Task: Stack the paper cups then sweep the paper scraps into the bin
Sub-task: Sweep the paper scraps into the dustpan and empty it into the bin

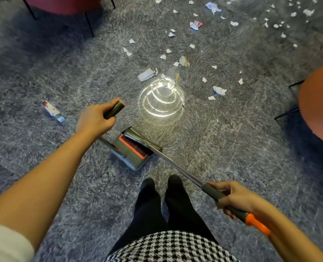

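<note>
Ahead of the dustpan [136, 151] you have open floor [213, 138]; a plastic bottle [53, 111] lies left of it, an orange chair [317, 103] right.

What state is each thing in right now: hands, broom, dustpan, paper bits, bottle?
Dustpan: resting on the floor.
Broom: slanted, head down by the dustpan.
Left hand: grips the dustpan's handle.
Right hand: grips the broom's handle.
Paper scraps: scattered over the floor, unswept.
Plastic bottle: lying on its side.
</note>
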Demonstrator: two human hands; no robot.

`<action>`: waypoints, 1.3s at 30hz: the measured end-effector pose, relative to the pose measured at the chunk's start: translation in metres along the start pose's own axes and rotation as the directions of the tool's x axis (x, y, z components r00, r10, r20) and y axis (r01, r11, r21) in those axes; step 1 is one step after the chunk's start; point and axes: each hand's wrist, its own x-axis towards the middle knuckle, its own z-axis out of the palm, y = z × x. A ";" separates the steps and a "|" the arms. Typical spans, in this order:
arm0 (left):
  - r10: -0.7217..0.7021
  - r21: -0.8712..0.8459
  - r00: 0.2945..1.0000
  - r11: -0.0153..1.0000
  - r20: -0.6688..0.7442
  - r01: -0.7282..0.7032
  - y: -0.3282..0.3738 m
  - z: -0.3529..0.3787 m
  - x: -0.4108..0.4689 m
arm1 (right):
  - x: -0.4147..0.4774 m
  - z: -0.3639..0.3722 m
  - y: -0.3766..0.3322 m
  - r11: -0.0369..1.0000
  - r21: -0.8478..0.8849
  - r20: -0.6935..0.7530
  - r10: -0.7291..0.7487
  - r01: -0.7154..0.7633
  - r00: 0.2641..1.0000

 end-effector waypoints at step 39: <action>-0.438 -0.176 0.889 0.894 -0.134 0.413 -0.202 -0.126 -0.006 | 0.113 0.092 -0.282 0.956 -0.249 -0.095 -0.181 0.152 0.979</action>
